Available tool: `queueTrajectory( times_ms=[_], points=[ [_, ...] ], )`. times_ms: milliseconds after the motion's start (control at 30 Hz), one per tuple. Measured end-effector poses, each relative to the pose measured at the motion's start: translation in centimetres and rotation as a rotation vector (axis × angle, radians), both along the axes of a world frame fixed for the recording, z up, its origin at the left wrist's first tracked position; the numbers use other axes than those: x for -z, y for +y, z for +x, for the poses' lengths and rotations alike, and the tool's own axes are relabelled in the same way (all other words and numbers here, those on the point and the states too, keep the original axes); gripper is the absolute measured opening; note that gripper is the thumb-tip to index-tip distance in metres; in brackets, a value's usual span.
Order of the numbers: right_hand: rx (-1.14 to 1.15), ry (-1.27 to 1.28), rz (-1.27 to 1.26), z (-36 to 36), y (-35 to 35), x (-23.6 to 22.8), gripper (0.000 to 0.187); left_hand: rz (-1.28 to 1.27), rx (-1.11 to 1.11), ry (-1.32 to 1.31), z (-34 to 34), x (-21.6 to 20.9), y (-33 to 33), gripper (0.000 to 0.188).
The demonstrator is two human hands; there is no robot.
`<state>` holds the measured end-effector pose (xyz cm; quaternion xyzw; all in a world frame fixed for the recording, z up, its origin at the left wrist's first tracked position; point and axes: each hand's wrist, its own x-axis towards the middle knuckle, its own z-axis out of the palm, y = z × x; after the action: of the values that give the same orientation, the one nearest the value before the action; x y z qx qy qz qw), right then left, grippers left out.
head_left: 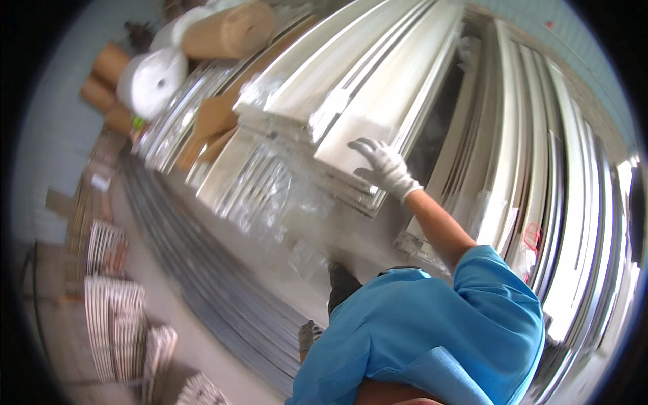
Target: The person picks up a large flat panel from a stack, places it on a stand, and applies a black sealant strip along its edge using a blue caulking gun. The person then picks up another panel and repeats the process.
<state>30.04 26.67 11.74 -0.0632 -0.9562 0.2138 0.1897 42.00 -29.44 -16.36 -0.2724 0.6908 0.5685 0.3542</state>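
White glove fabric is being worn on the right hand (391, 170), whose fingers (370, 144) are being held spread and released above the near right corner of a stack (345, 192); whether contact is being made cannot be told. A long pale panel (385, 108) is being carried on top there, beneath the hand. Clear film (260, 182) is being draped at the stack's near left. The left hand (310, 332) (gloved too) is being held low near grey bars (216, 287); its finger state cannot be told.
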Motion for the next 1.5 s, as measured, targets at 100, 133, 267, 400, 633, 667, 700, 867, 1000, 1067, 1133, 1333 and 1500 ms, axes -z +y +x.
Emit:
queueTrajectory(
  times_ms=[100,133,267,400,633,667,700,867,1000,1067,1133,1333,1500],
  points=[
    [0.066,-0.001,0.075,-4.9,-0.5,-0.7,0.076,-0.05,0.091,0.123,-13.8,-1.1,0.5,0.027],
    [0.104,-0.025,0.088,-6.4,-0.7,-0.9,0.081,-0.314,0.782,0.572,-19.1,-2.1,2.2,0.031],
    [0.127,-0.001,0.154,-11.4,0.6,-0.7,0.084,-0.159,0.667,0.734,-36.8,-10.6,15.2,0.054],
    [0.14,-0.133,0.024,-16.9,4.3,0.0,0.104,-0.108,0.903,1.393,-45.5,-21.1,30.4,0.071],
    [0.069,-0.299,-0.102,-25.0,9.5,1.9,0.126,-0.623,1.474,1.466,-51.1,-29.5,46.4,0.091],
    [0.082,-0.248,-0.102,-25.7,9.5,2.7,0.111,-0.674,1.532,1.449,-51.8,-29.7,47.5,0.093],
    [0.036,-0.262,-0.21,-26.3,10.0,3.5,0.101,-0.731,1.605,1.393,-52.2,-29.6,48.3,0.094],
    [0.086,-0.113,-0.153,-24.3,8.8,9.3,0.018,0.2,1.599,0.98,-55.1,-27.4,49.0,0.057],
    [0.164,-0.364,-0.376,-17.9,5.1,11.9,0.022,-0.13,1.275,1.507,-61.8,-25.2,47.3,0.044],
    [0.218,-0.255,-0.284,-16.8,5.0,10.2,0.019,-0.442,1.221,1.537,-65.3,-24.2,46.5,0.046],
    [0.506,-0.161,-0.371,-18.2,5.2,7.1,0.015,-0.379,1.124,1.405,-67.8,-23.7,45.6,0.044],
    [0.823,0.462,-0.396,-26.3,4.0,-0.6,0.018,-0.417,1.177,1.476,-68.4,-23.5,45.8,0.039],
    [0.936,0.073,-0.429,-30.2,2.1,3.0,0.042,-0.392,1.275,1.204,-68.4,-23.2,46.7,0.038]
  ],
)
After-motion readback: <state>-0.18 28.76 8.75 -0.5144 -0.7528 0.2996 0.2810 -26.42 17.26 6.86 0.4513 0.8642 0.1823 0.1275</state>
